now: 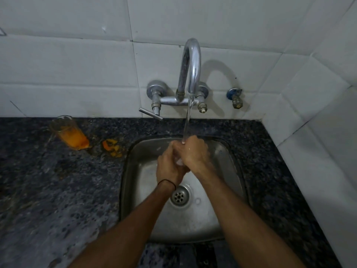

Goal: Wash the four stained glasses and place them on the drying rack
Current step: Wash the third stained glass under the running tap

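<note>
Above the sink (pixel 224 151), your left hand (pixel 168 168) and right hand (pixel 194 153) clasp together under the stream (pixel 186 128); contents cannot be determined. Caution: a wet grip may drop glassware.

Left forearm (pixel 135 219) comes in from about 7 o'clock, right forearm (pixel 241 209) from about 5, and the 2 meet just above centre. Right hand (pixel 193 154) is folded over the left hand (pixel 167 168), fingers curled tight together. Can't tell if they're gripping anything.
</note>
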